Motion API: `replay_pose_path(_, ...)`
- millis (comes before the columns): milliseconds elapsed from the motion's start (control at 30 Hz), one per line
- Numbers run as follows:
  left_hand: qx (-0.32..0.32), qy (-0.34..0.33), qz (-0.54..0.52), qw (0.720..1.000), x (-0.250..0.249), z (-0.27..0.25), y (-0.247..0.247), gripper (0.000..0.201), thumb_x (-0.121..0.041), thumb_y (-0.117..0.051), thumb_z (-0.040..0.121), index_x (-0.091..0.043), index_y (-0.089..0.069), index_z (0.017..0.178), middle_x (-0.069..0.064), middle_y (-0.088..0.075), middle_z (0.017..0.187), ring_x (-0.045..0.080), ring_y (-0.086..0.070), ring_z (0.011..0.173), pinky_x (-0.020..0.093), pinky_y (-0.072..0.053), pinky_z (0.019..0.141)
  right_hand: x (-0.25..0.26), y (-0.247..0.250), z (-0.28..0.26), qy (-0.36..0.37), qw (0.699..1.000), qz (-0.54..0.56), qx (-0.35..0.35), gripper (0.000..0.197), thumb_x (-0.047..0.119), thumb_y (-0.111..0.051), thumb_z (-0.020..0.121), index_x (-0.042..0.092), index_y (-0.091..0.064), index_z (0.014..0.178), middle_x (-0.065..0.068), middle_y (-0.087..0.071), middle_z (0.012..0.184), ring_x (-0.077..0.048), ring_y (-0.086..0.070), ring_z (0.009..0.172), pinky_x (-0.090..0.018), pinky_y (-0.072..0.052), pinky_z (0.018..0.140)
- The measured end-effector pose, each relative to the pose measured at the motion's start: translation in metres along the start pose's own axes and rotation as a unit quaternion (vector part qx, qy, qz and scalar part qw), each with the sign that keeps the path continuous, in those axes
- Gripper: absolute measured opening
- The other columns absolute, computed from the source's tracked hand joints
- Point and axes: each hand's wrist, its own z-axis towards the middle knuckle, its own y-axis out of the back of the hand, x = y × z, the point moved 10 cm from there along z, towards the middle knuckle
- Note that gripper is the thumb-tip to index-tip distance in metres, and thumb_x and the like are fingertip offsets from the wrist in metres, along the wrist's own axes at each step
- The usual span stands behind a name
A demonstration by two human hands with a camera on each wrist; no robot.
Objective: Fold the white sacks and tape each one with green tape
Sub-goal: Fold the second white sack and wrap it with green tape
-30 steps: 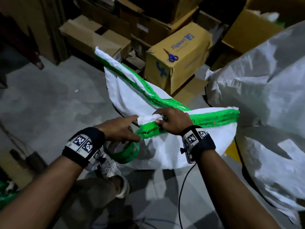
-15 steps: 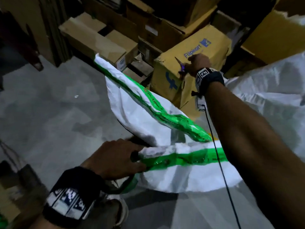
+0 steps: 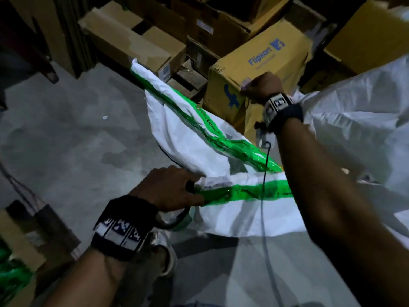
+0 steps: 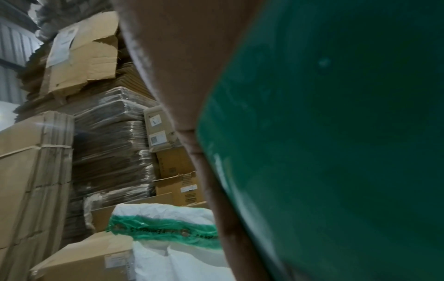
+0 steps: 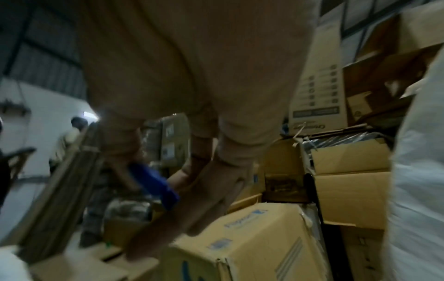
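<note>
A folded white sack (image 3: 194, 138) wrapped with strips of green tape (image 3: 254, 192) hangs in front of me over the grey floor; the left wrist view shows its taped end (image 4: 168, 214). My left hand (image 3: 174, 189) holds the sack's near end, thumb pressed by the tape strip, and grips the green tape roll (image 3: 177, 221) under the palm; the roll (image 4: 336, 133) fills the left wrist view. My right hand (image 3: 263, 85) is stretched out over the yellow Flipkart box (image 3: 265, 60), fingers curled round the blue-handled scissors (image 5: 153, 182).
A big loose white sack (image 3: 358, 129) heaps up at the right. Cardboard boxes (image 3: 132, 41) crowd the back. A cable (image 3: 263, 207) hangs from my right wrist across the sack. My shoe (image 3: 168, 253) stands below the left hand. A person (image 5: 72, 133) stands far off.
My right hand let go of the sack, reached to the Flipkart box and took hold of the scissors that lay on it. The left hand kept its hold on sack and roll.
</note>
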Motion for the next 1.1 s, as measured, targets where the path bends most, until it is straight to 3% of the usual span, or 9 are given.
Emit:
replay_pose_path(167,-0.001,0.003,-0.069,0.998,-0.008,-0.014,-0.012,0.045,-0.068,-0.062,0.082,-0.052,-0.062,0.124,-0.012,-0.069,0.118,0.019,-0.062,0.112,0.032,-0.046,0.084,-0.036,-0.001,-0.209,-0.025,0.931,0.365,0.002,0.023,0.025,-0.058,0.099,0.004,-0.059,0.089,-0.01,-0.067,0.073,-0.017,-0.066,0.06,-0.043,-0.062,0.064)
replay_pose_path(233,-0.002,0.009,-0.168,0.986,-0.018,-0.029,-0.023,0.008,-0.05,-0.066,0.083,-0.046,-0.072,0.086,-0.012,-0.071,0.082,0.021,-0.067,0.085,0.03,-0.05,0.07,-0.054,-0.031,-0.304,-0.07,0.871,0.484,0.046,0.021,0.019,-0.048,0.105,0.005,-0.049,0.089,-0.012,-0.054,0.07,-0.018,-0.058,0.056,-0.037,-0.058,0.056)
replay_pose_path(300,-0.022,0.018,-0.257,0.966,-0.029,-0.046,-0.041,0.018,-0.035,-0.064,0.08,-0.033,-0.068,0.063,-0.009,-0.061,0.054,0.021,-0.063,0.059,0.031,-0.051,0.059,-0.078,-0.081,-0.388,-0.181,0.813,0.547,0.092,0.029,0.023,-0.041,0.108,0.011,-0.045,0.081,-0.01,-0.044,0.067,-0.022,-0.05,0.052,-0.038,-0.053,0.056)
replay_pose_path(533,-0.022,-0.007,-0.412,0.911,-0.089,-0.112,-0.16,0.021,-0.04,-0.06,0.053,-0.039,-0.075,0.069,-0.014,-0.067,0.072,0.015,-0.057,0.082,0.048,-0.051,0.086,-0.104,-0.125,-0.537,-0.351,0.693,0.624,0.085,0.045,0.059,-0.055,0.094,0.018,-0.065,0.081,-0.006,-0.062,0.073,-0.026,-0.059,0.072,-0.034,-0.051,0.068)
replay_pose_path(667,0.002,0.009,-0.486,0.874,-0.121,-0.167,-0.206,0.02,-0.037,-0.065,0.058,-0.037,-0.078,0.075,-0.007,-0.072,0.08,0.022,-0.063,0.086,0.046,-0.048,0.083,-0.112,-0.121,-0.55,-0.334,0.705,0.621,0.079,0.059,0.049,-0.085,0.069,0.009,-0.071,0.109,-0.013,-0.073,0.095,-0.029,-0.07,0.082,-0.037,-0.057,0.061)
replay_pose_path(767,0.068,-0.007,-0.62,0.781,-0.145,-0.184,-0.233,0.053,-0.026,-0.067,0.082,-0.018,-0.063,0.135,0.023,-0.059,0.136,0.045,-0.055,0.125,0.063,-0.033,0.113,-0.115,-0.096,-0.547,-0.306,0.742,0.594,0.054,0.022,0.021,-0.075,0.084,0.006,-0.061,0.093,-0.013,-0.064,0.08,-0.027,-0.063,0.069,-0.039,-0.055,0.062)
replay_pose_path(867,0.064,-0.021,-0.652,0.755,-0.16,-0.189,-0.223,0.057,-0.021,-0.068,0.08,-0.011,-0.061,0.135,0.032,-0.053,0.138,0.048,-0.053,0.123,0.062,-0.031,0.114,-0.113,-0.069,-0.53,-0.264,0.797,0.541,0.045,0.02,0.02,-0.076,0.084,0.007,-0.061,0.088,-0.014,-0.063,0.08,-0.022,-0.059,0.062,-0.032,-0.051,0.058)
replay_pose_path(1000,0.039,-0.046,-0.59,0.805,-0.175,-0.201,-0.192,0.024,-0.019,-0.081,0.073,-0.002,-0.069,0.084,0.022,-0.068,0.086,0.03,-0.066,0.072,0.039,-0.055,0.077,-0.119,-0.049,-0.507,-0.235,0.858,0.453,0.06,0.038,0.03,-0.085,0.076,0.002,-0.061,0.085,-0.011,-0.058,0.069,-0.023,-0.055,0.057,-0.032,-0.046,0.053)
replay_pose_path(1100,0.063,-0.05,-0.529,0.845,-0.178,-0.2,-0.198,0.036,-0.019,-0.084,0.072,-0.003,-0.059,0.092,0.017,-0.059,0.086,0.026,-0.061,0.069,0.03,-0.05,0.068,-0.126,-0.055,-0.505,-0.234,0.878,0.407,0.091,0.068,0.04,-0.089,0.069,-0.005,-0.06,0.112,-0.015,-0.062,0.089,-0.025,-0.06,0.068,-0.029,-0.048,0.049)
